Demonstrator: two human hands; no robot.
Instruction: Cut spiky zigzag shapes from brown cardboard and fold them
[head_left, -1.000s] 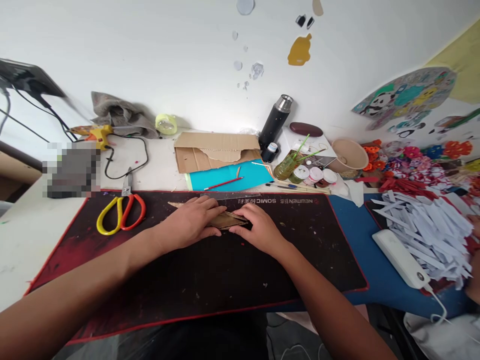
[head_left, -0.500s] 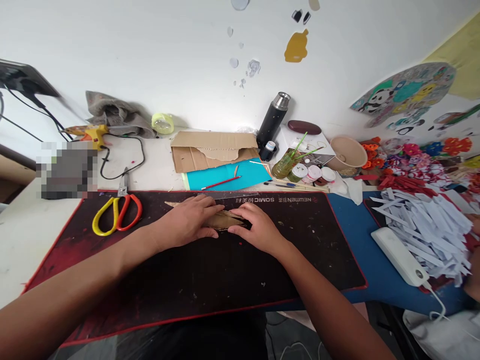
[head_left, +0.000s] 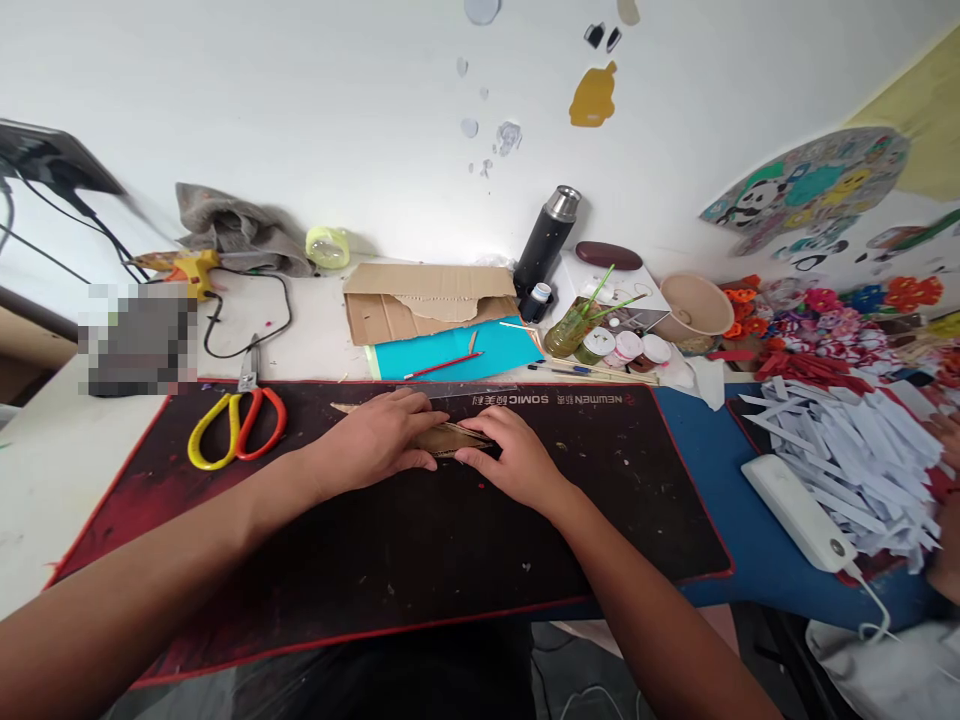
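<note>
A narrow brown cardboard piece (head_left: 448,440) lies near the back edge of the black desk mat (head_left: 420,560), between my two hands. My left hand (head_left: 386,435) closes over its left part, with the thumb along the near edge and the fingers on the far side. My right hand (head_left: 512,450) pinches its right end between thumb and fingers. A pointed cardboard tip shows left of my left hand; whether it belongs to the same piece is hidden. To the left lie scissors (head_left: 244,415) with one yellow and one red handle.
Behind the mat are a folded cardboard sheet (head_left: 420,285), blue paper (head_left: 480,362), a red pencil (head_left: 442,366), a black thermos (head_left: 547,240) and paint jars (head_left: 598,343). A yellow glue gun (head_left: 196,272) sits back left. White paper strips (head_left: 862,460) and a white device (head_left: 799,510) lie right.
The hands stay in nearly the same place on the cardboard piece. Its surface between them looks slightly tilted compared with before. The view has shifted a little.
</note>
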